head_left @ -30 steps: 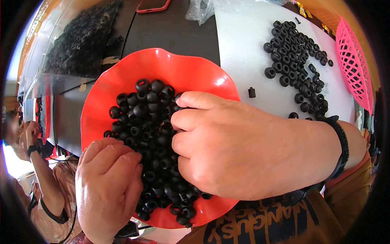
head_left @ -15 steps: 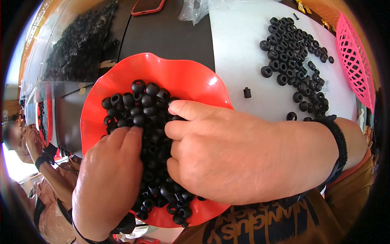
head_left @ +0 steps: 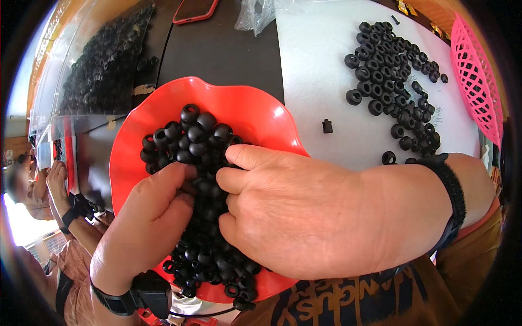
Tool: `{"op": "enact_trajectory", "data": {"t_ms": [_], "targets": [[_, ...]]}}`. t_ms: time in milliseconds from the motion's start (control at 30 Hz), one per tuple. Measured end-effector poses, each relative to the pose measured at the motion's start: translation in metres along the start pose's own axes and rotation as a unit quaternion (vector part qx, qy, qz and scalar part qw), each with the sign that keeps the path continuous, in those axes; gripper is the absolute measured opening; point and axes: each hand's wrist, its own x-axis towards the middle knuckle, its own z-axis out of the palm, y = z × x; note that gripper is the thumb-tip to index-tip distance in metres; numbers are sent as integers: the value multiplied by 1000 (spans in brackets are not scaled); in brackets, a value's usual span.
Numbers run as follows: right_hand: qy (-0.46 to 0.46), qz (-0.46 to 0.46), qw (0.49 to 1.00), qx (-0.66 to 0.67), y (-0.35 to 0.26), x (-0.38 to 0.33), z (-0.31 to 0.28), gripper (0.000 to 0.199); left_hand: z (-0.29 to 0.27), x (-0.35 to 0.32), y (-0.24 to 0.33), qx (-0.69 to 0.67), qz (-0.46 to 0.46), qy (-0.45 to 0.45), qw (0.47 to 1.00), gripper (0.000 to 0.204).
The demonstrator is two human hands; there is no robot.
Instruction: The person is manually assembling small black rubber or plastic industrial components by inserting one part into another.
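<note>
**A:** Where are the hands?

**B:** Both are in the wavy-edged red plastic bowl [head_left: 261, 117] at the centre of the frame, which is heaped with small black rubber rings [head_left: 198, 138]. The right hand [head_left: 304, 212] comes in from the right edge and lies palm down over the lower right part of the heap, its fingers curled into the rings, thumb along the top. The left hand [head_left: 149, 217] rises from the lower left, fingers bunched and pressed into the heap just beside the right fingertips.

**A:** Is either one pinching a ring?

**B:** I cannot tell. The fingertips of both are buried among the rings, so whatever they grip is hidden.

**A:** Where do the rings lie relative to the hands?

**B:** Most of the visible heap is above the hands, toward the upper left of the bowl; more rings show between the two hands and below them, at the bowl's lower rim.

**A:** And around the bowl?

**B:** A second scatter of black rings [head_left: 394, 81] lies on the white table surface [head_left: 315, 65] at upper right, well apart from the hands, with a pink plastic mesh basket [head_left: 478, 81] at the right edge. A clear plastic bag of black rings [head_left: 103, 70] sits upper left, and a red-cased phone [head_left: 194, 9] at the top. Another person's forearm [head_left: 68, 212] shows at the left edge.
</note>
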Motion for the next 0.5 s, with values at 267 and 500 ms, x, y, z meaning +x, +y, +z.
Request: {"op": "enact_trajectory", "data": {"t_ms": [267, 500], "targets": [[88, 11, 996, 1, 1, 2, 12, 12, 2, 5, -5, -240, -126, -9, 963, 30], [129, 24, 990, 47, 4, 7, 13, 11, -4, 3, -2, -293, -151, -18, 944, 26]]}}
